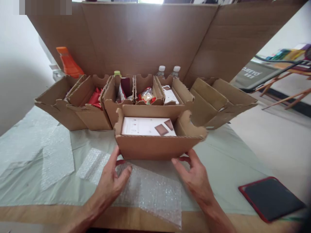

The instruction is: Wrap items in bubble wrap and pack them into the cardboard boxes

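In front of me is a small open-topped cardboard box (155, 148) with notched ends. Inside it lies a white carton (145, 126) printed with brown squares, filling the left and middle part. My left hand (114, 178) is at the lower left corner of the cardboard box, its fingers against the side and its thumb off the front. At the lower right corner is my right hand (193, 178), fingers curled round the edge and partly hidden. Bubble wrap (150, 186) lies flat beneath and between my hands.
Behind stand several cardboard bins (92, 118) with packets inside, and two bins (206, 110) at the right. An orange bottle (68, 63) and clear bottles (176, 71) rise before a tall cardboard panel (150, 35). More bubble wrap (57, 158) lies left; a red-edged tablet (272, 197) lies right.
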### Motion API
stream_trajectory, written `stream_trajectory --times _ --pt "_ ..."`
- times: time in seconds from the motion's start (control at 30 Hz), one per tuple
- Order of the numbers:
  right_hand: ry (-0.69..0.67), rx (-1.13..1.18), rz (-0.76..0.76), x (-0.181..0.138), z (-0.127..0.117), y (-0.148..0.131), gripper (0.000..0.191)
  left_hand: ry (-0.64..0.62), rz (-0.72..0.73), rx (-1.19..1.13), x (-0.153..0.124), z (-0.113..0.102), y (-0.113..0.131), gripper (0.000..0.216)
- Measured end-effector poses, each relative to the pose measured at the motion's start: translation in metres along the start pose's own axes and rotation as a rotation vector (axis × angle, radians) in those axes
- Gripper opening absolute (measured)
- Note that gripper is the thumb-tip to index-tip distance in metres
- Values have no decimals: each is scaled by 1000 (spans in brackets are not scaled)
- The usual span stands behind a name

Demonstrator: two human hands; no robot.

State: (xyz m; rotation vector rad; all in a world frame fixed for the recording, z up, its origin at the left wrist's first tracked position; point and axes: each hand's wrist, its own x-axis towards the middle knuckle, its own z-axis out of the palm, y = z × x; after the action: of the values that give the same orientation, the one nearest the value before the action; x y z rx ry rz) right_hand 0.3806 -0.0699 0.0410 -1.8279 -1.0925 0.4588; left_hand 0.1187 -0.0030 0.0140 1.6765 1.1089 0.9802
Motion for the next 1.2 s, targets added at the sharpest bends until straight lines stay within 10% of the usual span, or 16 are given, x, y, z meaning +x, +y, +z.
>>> stream_trajectory --times 0.3,0.4,0.57,0.7,0.97,1.2 --pt "310 137 74 20 -66 56 72 -345 246 108 35 53 20 80" --pt "285 49 70 -4 -68 57 72 -275 293 406 40 7 3 56" --pt "-124 -326 -216 -44 -34 54 44 34 87 1022 19 -104 -33 44" --pt "-232 -437 -481 -52 4 52 33 14 -46 1126 9 -135 -46 31" --pt "-323 -173 -101 -100 -7 26 19 37 67 970 47 -109 -17 18" --pt "-316 117 206 -153 17 6 42 -105 313 896 139 -32 8 36"
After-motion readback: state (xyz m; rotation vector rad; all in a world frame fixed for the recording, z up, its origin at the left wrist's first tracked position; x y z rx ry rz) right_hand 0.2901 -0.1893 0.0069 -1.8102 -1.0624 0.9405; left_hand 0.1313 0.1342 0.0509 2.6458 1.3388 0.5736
